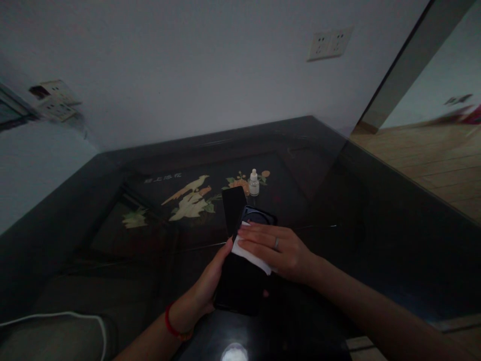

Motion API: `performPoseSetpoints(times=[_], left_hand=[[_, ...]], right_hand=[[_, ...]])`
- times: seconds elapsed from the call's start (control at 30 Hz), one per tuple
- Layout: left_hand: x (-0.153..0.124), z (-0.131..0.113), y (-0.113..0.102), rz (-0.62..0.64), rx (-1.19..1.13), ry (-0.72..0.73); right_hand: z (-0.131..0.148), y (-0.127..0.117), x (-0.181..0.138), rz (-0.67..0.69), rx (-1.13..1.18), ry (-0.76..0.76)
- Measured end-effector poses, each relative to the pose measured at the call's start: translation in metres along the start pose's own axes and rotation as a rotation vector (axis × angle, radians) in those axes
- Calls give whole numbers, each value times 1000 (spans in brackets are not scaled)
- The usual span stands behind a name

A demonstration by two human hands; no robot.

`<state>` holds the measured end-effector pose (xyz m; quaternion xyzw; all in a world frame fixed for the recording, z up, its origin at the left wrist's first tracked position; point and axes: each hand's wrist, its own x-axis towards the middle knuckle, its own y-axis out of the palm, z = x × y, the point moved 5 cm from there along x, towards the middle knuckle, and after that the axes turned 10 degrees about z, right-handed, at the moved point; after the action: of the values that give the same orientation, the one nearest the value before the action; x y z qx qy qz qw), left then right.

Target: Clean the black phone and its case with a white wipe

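A dark phone (pixel 240 286) is held in my left hand (pixel 206 286), the thumb along its left edge and a fingertip showing at the right edge. Its camera end points away from me. My right hand (pixel 285 250), with a ring on one finger, presses a folded white cloth (pixel 250 255) flat against the phone's back, just below the round camera area. Behind the phone, a flat black rectangular thing (pixel 233 203) lies on the table; its kind is unclear. Past it stands a small clear dropper bottle (pixel 254 184) with a white cap, upright.
The glossy black table (pixel 319 170) carries an inlaid bird and flower picture and meets the wall at the back. A white cable (pixel 71 315) curves at the lower left. Wall sockets (pixel 330 44) are above. Wooden floor (pixel 443 150) shows at the right.
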<state>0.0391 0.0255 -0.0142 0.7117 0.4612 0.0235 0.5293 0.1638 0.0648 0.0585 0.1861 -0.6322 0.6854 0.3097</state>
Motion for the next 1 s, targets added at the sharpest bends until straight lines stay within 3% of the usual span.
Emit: performPoseSetpoints(times=[0.1,0.27,0.4,0.53,0.73,0.9,1.0], left_hand=[[1,-2,-8,14,-18,32],[2,7,-9,115,-5,-100],[0,1,-3,33,-67,-49],[-2,-8,0,36,-97,-9],[-2,-4,-7,137,-45,-48],[-3,-6,-4,65,-103,-28],[-3,-7,-3,50,-81,-24]], right_hand=[[2,-2,0,16,-45,-49],[-4,-4,-1,-8,-54,27],[5,0,2,25,-47,-72],[3,-4,-1,49,-92,-132],[-12,-11,-8,-15,-184,-2],[-1,-5,-2,34,-163,-98],[-3,-8,-2,15,-184,-48]])
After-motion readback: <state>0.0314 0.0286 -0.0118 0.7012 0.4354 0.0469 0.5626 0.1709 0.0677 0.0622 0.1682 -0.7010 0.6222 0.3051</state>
